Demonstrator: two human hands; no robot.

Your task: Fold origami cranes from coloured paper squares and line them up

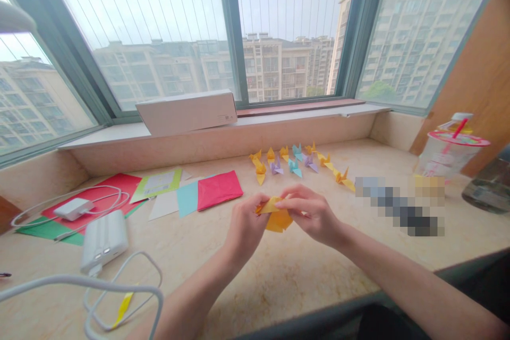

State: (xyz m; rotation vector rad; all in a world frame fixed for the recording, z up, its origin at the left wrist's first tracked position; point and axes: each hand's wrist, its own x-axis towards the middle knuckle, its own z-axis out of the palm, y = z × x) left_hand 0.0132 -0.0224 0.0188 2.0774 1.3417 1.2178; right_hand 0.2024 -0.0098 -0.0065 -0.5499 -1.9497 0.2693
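Observation:
Both hands hold a partly folded piece of yellow-orange paper [278,217] just above the marble sill [279,276]. My left hand [246,227] pinches its left side with thumb and fingers closed. My right hand [309,212] pinches the top right edge, fingers curled over it. Behind the hands, several finished folded paper cranes [297,163] in yellow, orange, purple and blue stand in rows. Flat sheets of coloured paper lie to the left, with a red sheet [219,189] nearest.
A white power bank [104,239] with white cables [119,292] lies at the left front, a white charger [74,208] behind it. A long white box [187,111] sits on the window ledge. A lidded cup with a pink straw [448,151] stands at the right.

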